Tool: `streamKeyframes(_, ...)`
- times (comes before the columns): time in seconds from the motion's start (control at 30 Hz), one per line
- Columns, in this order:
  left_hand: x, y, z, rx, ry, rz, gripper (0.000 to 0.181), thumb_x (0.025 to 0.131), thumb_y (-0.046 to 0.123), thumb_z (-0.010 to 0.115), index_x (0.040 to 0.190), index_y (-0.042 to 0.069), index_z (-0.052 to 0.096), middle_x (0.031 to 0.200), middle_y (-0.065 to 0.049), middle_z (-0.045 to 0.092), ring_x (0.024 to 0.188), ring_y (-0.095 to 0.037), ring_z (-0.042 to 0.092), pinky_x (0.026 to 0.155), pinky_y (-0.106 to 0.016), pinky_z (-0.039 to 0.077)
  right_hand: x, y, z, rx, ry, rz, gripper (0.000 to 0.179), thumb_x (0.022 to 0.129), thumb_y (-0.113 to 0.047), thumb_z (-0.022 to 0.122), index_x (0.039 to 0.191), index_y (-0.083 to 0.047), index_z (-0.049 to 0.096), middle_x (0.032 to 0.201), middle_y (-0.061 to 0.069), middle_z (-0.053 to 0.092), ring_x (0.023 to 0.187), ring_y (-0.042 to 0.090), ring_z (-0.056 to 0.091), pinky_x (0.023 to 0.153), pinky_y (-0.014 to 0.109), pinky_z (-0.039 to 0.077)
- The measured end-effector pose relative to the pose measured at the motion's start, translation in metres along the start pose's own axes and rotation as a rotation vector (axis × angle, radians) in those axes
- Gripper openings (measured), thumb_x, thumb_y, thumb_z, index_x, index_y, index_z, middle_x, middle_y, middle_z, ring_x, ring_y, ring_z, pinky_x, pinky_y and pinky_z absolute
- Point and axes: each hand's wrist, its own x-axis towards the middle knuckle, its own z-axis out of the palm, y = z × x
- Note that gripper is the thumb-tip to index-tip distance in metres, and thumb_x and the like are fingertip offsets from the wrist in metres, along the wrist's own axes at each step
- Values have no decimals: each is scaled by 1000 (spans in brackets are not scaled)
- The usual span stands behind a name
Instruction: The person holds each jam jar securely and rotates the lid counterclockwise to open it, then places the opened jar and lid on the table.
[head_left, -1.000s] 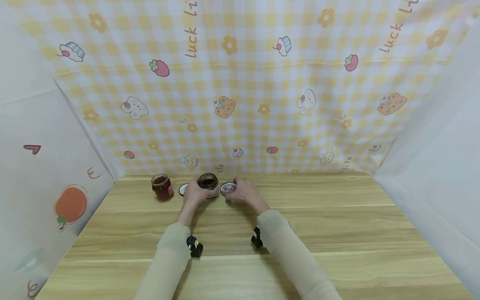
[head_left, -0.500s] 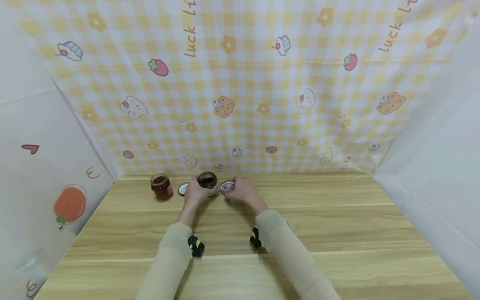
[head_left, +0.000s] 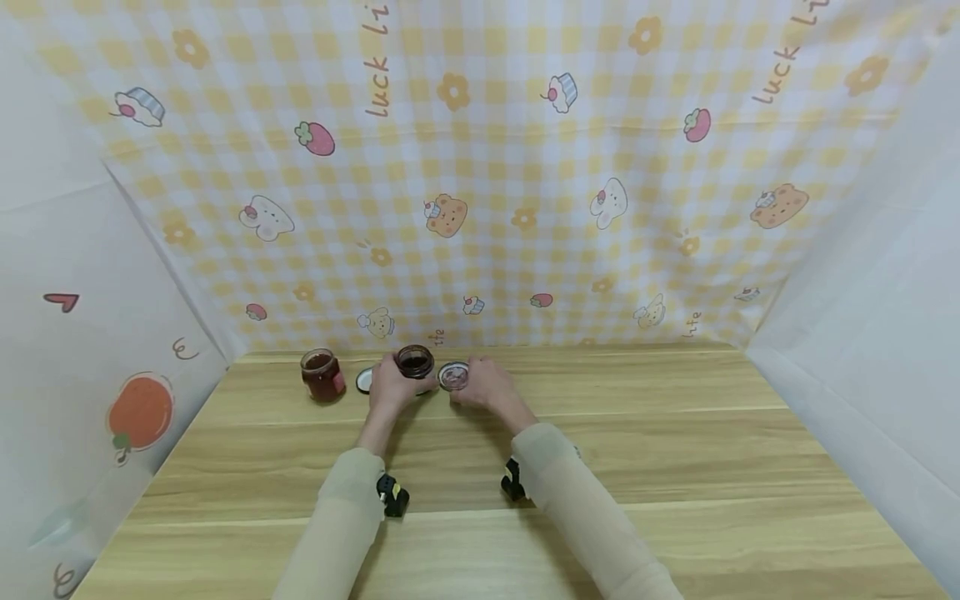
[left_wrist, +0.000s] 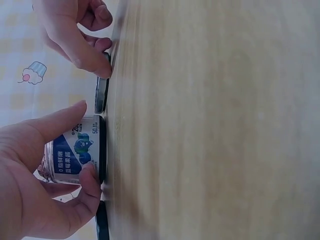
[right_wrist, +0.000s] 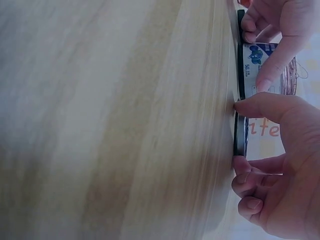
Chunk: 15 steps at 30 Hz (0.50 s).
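My left hand [head_left: 393, 389] grips a small glass jam jar [left_wrist: 70, 152], with thumb and fingers on opposite sides. Its blue-and-white label shows blueberries, and a dark band lies at its foot. In the head view the jar's mouth is uncovered, with dark contents inside. Just right of it, a lid [head_left: 453, 376] lies on the table with its smeared inner side up. My right hand [head_left: 486, 389] pinches this lid by the rim between thumb and fingers, as the right wrist view [right_wrist: 240, 135] shows. Another lid [head_left: 365, 381], white inside, lies left of my left hand, partly hidden by it.
A second uncovered jar [head_left: 323, 377] with dark red contents stands further left on the wooden table [head_left: 675, 450]. Behind the table's far edge hangs a yellow checked cloth [head_left: 525, 167]. White sheets [head_left: 862, 275] border both sides.
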Motion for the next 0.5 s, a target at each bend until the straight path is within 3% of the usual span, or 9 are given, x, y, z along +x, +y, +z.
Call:
streamKeyframes(0.27,-3,-4,-4,-28,-6,7,92,74,28,89,145,-5,39,142,-32,43,132,-46,40,109,-58,35,-2,2,0,52,3,-16,65,82,-36,81,128,3,57,111,18,65,98,30,64,88,42,54)
streamKeyframes(0.5,-10,-2,-12,-97,-26,-30,101,78,30,87,154,-2,28,149,-36,29,135,-49,34,111,-59,33,-7,5,-3,151,5,-24,70,83,-35,81,134,4,54,116,19,65,103,33,64,90,46,53)
